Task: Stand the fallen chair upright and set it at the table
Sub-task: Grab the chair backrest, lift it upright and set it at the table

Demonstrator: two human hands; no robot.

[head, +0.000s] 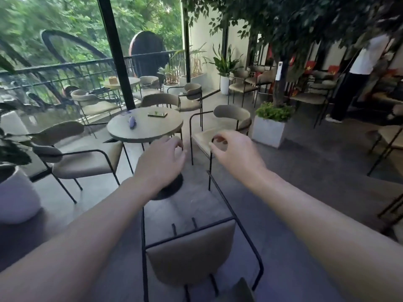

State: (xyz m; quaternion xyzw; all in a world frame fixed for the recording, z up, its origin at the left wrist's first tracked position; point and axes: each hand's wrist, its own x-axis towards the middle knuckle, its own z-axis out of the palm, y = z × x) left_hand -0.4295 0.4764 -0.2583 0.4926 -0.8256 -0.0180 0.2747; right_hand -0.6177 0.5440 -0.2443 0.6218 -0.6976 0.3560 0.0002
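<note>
**Fallen chair low in the near foreground, both hands raised above it**

A beige-cushioned chair with a thin black metal frame [192,256] was seen lying tipped over on the grey floor [305,171], near the bottom centre of the view, its black legs and rails pointing up and away. Beyond it, in the middle distance, a round grey-topped bench [145,125] was seen, with a flat dark phone [157,114] and a small purple object [132,122] lying apart on its top. Upright matching chairs were placed around it, one at the left [76,155] and one at the right [222,131].

Both bare forearms were stretched forward over the fallen chair. The left hand [162,159] was held with its grip loosely curled and holding nothing. The right hand [233,150] was held with thumb and fingers drawn close together, nothing being pinched between them. Neither hand was touching the chair. A white square planter with green foliage [269,129] stood on the floor at the far right.
</note>
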